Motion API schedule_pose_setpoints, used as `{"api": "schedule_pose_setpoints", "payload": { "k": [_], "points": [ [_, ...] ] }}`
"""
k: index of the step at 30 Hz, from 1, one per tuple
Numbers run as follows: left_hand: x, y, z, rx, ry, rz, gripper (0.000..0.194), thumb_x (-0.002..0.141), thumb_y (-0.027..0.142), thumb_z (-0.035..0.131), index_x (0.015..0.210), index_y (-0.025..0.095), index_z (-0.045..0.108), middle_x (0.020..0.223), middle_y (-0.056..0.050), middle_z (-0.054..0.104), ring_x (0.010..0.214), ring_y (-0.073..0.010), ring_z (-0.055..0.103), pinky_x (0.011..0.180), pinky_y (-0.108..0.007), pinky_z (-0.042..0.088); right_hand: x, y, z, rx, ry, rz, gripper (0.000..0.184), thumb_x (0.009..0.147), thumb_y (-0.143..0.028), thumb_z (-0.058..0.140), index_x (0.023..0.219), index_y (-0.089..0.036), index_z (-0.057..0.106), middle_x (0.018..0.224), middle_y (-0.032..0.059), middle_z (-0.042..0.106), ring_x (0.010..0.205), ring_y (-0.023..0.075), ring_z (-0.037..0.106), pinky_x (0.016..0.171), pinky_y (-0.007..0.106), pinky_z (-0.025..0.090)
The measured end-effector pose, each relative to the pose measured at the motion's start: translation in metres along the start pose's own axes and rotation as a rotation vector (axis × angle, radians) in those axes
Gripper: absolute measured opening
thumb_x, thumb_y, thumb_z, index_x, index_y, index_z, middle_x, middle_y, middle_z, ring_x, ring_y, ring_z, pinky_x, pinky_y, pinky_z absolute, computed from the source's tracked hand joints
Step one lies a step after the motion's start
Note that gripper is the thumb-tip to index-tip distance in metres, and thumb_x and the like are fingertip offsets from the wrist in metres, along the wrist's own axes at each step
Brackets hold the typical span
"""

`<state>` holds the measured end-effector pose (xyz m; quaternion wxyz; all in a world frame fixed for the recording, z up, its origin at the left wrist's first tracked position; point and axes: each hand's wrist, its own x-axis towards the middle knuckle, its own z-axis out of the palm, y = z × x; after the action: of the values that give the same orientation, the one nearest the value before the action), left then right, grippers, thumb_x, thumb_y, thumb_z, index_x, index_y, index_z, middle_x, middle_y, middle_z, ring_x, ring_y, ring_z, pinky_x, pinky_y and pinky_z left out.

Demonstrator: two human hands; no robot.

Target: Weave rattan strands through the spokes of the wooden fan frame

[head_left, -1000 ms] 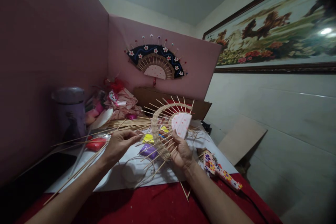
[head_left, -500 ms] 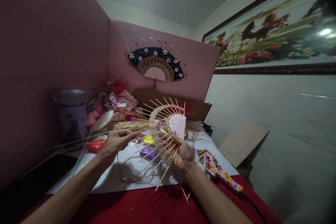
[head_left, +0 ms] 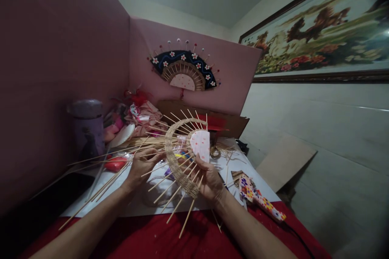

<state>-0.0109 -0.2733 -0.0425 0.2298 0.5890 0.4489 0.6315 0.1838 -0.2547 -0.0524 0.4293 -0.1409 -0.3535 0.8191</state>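
Observation:
A half-round fan frame (head_left: 174, 161) of woven straw cord and thin bamboo sticks is held up over the table, its sticks fanning out to the left. My right hand (head_left: 209, 178) grips it at its base, thumb over the white half-disc (head_left: 200, 145) with pink-red dots, other fingers behind the sticks. At the frame's left side, my left hand (head_left: 144, 166) pinches a stick by its outer end; the fingertips partly hide it. Behind the frame, purple and yellow packets are mostly covered.
Loose bamboo sticks (head_left: 142, 142) lie behind my left hand, near a red packet (head_left: 116, 163). A flower-patterned glue gun (head_left: 258, 198) with a cord rests at right. A finished dark-blue fan (head_left: 184, 58) hangs on the pink board. A lilac cup (head_left: 88, 129) stands left.
The fan frame has come a little left and nearer, tilting slightly in my right hand. My left hand's fingers have moved in against its outer sticks.

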Motion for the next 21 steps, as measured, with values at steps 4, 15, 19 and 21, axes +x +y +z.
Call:
{"api": "schedule_pose_setpoints", "payload": {
  "k": [4,15,19,21],
  "points": [
    [-0.001,0.001,0.004,-0.014,0.008,-0.031,0.018,0.066,0.033,0.066,0.061,0.015,0.066,0.059,-0.001,0.061,0.06,-0.0135,0.054,0.058,-0.023,0.041,0.0,0.001,0.0,-0.011,-0.02,0.015,0.031,0.085,-0.032,0.046,0.106,-0.012,0.055,0.096,0.0125,0.067,0.084,0.0209,0.065,0.077,0.039,0.051],
    [-0.005,-0.011,0.014,-0.056,-0.075,-0.11,0.024,0.066,0.036,0.063,0.055,0.014,0.061,0.051,0.003,0.052,0.051,-0.0095,0.044,0.051,-0.021,0.036,-0.005,0.001,0.005,0.09,-0.095,0.056,0.037,0.086,-0.038,0.041,0.105,-0.009,0.055,0.105,0.0129,0.064,0.1,0.0238,0.059,0.091,0.045,0.042],
    [-0.008,-0.013,0.015,-0.058,-0.154,-0.12,0.026,0.071,0.039,0.059,0.063,0.015,0.062,0.06,0.0,0.058,0.059,-0.0132,0.05,0.056,-0.023,0.039,-0.006,0.0,0.01,0.068,-0.122,0.062,0.043,0.085,-0.043,0.039,0.105,-0.007,0.054,0.101,0.0145,0.064,0.095,0.0245,0.061,0.088,0.046,0.044],
    [-0.009,-0.014,0.015,-0.039,-0.195,-0.109,0.026,0.074,0.039,0.056,0.068,0.015,0.064,0.066,-0.003,0.061,0.064,-0.0151,0.053,0.061,-0.025,0.041,-0.006,-0.001,0.013,0.065,-0.129,0.032,0.041,0.085,-0.043,0.039,0.105,-0.01,0.054,0.1,0.0131,0.065,0.092,0.0243,0.062,0.085,0.046,0.045]
  ]
}}
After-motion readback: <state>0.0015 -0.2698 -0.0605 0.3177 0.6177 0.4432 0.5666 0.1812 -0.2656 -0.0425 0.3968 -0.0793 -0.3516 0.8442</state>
